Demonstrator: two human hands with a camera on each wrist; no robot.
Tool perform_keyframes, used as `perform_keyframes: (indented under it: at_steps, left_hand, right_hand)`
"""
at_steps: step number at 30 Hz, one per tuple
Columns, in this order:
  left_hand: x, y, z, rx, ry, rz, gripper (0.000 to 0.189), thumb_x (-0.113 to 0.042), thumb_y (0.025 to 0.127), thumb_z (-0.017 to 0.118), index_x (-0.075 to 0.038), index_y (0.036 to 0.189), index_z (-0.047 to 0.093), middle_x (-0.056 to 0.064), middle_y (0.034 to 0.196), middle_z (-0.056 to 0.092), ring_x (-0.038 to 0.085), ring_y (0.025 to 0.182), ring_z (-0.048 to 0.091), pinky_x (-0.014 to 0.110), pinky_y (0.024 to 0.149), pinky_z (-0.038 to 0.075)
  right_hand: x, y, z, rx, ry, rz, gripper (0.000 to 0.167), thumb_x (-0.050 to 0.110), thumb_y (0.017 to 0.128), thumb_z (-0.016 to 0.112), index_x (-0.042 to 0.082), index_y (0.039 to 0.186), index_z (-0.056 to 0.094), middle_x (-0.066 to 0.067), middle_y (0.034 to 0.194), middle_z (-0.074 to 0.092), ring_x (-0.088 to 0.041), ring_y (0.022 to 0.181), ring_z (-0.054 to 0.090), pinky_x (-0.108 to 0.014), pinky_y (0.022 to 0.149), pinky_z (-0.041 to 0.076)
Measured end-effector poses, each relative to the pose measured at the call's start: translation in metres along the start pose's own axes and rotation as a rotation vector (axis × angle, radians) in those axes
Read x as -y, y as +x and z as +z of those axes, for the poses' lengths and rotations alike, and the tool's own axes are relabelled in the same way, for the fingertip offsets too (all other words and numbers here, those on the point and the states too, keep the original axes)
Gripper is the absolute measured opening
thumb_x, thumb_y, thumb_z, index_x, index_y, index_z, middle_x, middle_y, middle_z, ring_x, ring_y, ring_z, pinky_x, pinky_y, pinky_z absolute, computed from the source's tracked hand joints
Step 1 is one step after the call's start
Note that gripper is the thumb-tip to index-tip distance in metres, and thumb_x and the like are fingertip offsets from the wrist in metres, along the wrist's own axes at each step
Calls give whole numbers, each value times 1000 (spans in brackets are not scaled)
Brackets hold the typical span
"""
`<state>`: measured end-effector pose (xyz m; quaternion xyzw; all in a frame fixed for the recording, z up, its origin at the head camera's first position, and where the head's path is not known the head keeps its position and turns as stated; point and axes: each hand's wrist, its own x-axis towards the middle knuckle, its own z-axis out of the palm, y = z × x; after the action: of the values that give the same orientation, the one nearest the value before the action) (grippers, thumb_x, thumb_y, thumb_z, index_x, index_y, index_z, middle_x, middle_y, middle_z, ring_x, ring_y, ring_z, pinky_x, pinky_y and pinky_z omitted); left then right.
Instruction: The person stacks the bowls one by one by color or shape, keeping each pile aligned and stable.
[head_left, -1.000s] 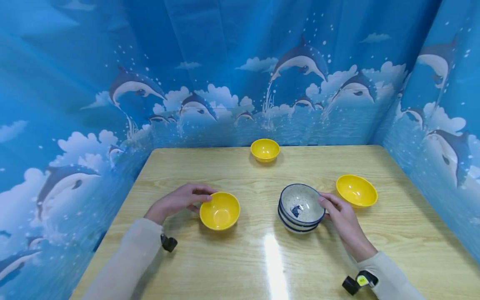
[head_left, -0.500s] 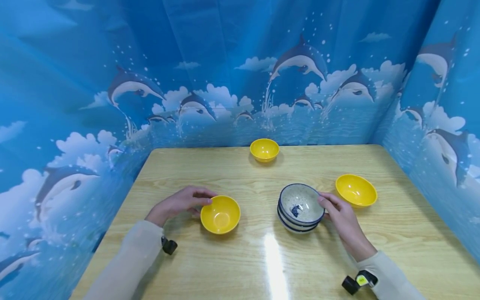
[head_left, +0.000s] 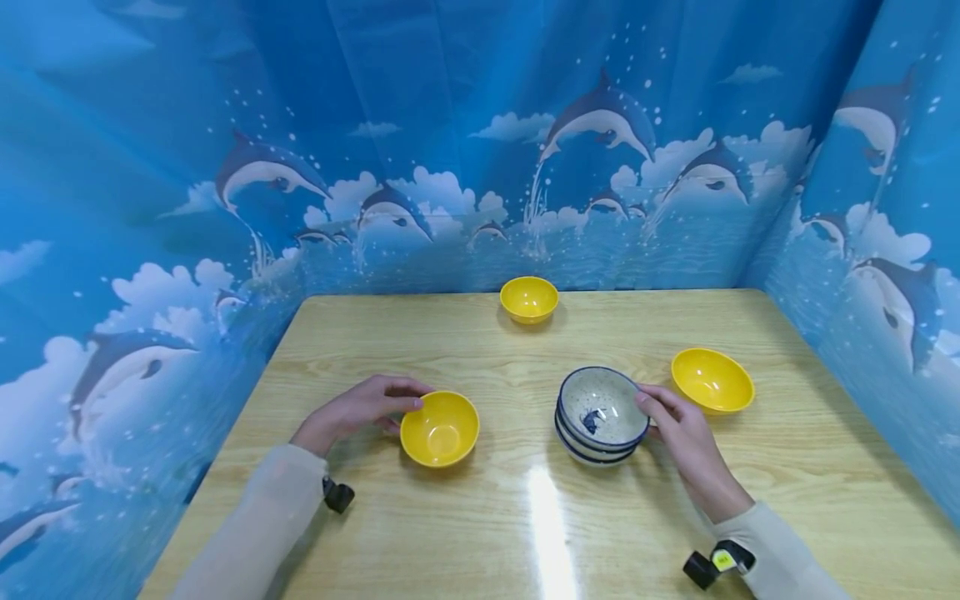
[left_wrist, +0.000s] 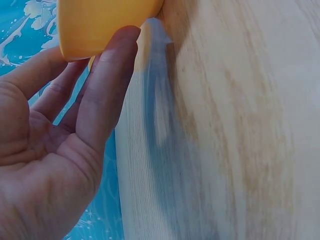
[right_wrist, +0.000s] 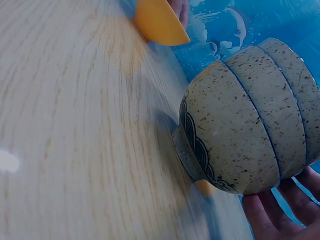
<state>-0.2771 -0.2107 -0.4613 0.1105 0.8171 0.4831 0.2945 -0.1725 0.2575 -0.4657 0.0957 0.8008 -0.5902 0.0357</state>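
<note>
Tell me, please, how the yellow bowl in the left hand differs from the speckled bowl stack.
The yellow bowl is plain; the speckled bowl stack is blue-rimmed and dark-patterned. The yellow bowl is single; the speckled bowl stack nests three. Both are held, openings upward.

A person's two arms in pale long sleeves reach forward from the lower left and lower right of the head view, well apart. The left arm (head_left: 258,512) slants inward to the left hand (head_left: 363,410), thumb and fingers pinching, its palm visible from the left wrist. The right arm (head_left: 780,550) angles inward to the right hand (head_left: 690,442), thumb uppermost, fingers (right_wrist: 296,200) gripping below.
</note>
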Motion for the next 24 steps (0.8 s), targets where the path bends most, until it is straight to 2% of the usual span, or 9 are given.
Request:
perform_keyframes:
  at_steps: [12,16,22,24]
  left_hand:
    - [3,0,2,-20,2,-12,45,-35,110,67,-13,150,66,13,152,65,22,113,72,39,91,68]
    - [4,-1,2,-27,-11,-19,47,-36,109,68,-13,150,65,13,154,64,22,113,72,39,91,68]
    - [2,-2,4,-41,-45,-31,48,-37,109,70,-12,150,65,13,154,64,21,113,72,39,91,68]
    - [2,-2,4,-40,-55,-30,49,-36,108,70,-12,150,65,14,154,63,22,113,72,39,91,68]
  right_hand:
    - [0,2,-3,16,0,-7,67,53,115,49,4,162,47,-15,166,47,3,120,54,-12,96,55]
    - [1,4,-8,20,21,-38,67,55,115,47,5,161,48,-10,165,49,3,124,54,-14,98,57]
    - [1,8,-18,13,82,-162,64,48,115,51,-1,155,53,16,137,68,7,118,64,-17,95,61]
    - [0,9,-22,15,101,-207,62,44,116,53,-6,152,54,19,130,70,5,116,68,-19,95,63]
